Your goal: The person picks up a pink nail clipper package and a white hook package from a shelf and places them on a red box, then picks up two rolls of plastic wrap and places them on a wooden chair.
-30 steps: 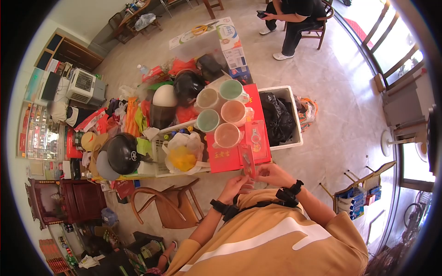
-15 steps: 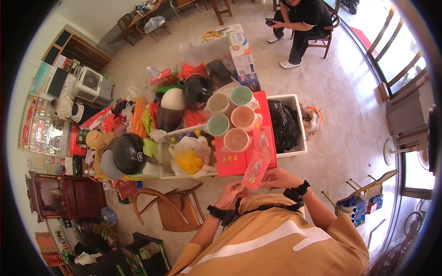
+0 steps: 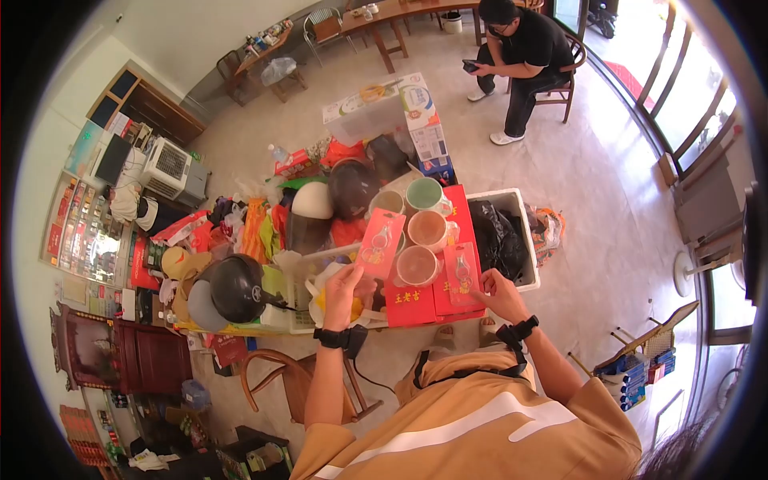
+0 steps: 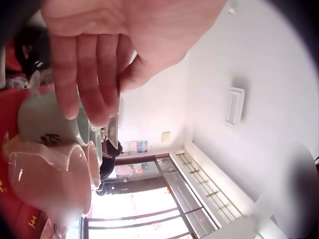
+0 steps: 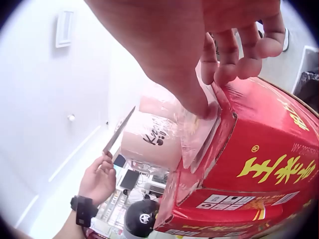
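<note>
Red boxes [image 3: 412,310] bear mugs [image 3: 417,267], one card [image 3: 462,274]; bin [image 3: 529,240] holds black plastic [image 3: 498,234].

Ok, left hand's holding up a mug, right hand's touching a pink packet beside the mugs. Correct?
No: the left hand holds up a second pink packet, not a mug; the head view shows it. The right hand does touch the other packet beside the mugs.

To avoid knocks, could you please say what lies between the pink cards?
In the head view, a pink mug stands between left card and right card.
</note>
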A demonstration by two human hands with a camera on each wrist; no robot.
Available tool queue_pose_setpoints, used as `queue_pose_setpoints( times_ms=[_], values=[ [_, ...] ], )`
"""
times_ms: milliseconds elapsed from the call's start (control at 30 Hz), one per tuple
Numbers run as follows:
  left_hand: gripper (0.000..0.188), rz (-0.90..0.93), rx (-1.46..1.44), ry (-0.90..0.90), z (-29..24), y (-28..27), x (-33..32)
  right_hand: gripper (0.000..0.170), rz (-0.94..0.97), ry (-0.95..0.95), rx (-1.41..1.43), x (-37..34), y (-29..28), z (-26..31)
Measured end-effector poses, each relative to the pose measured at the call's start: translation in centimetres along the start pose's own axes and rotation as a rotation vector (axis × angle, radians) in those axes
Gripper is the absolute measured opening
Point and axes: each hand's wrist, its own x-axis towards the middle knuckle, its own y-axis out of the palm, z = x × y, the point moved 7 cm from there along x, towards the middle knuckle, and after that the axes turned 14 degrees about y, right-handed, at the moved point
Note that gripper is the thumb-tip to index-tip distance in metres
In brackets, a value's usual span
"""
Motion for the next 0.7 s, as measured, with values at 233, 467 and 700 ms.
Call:
queue_pose_setpoints(
  times_ms=[233,467,700],
  values=[
    [0.027,-0.099,-0.092,-0.03,1.3,1.5,3.6,0.027,0.018,0.056,0.159,-0.4,-0.4,-1.2],
    [0.027,-0.034,0.169,-0.101,2.8,1.4,3.8,0.029,0.006,0.073,0.189,-0.4,-0.5,-2.7],
    [0.027,-0.051,0.004,-0.117,3.6,1.5,2.2,0.024,0.096,0.071,0.296,-0.7,-2.3,-2.6]
  ],
)
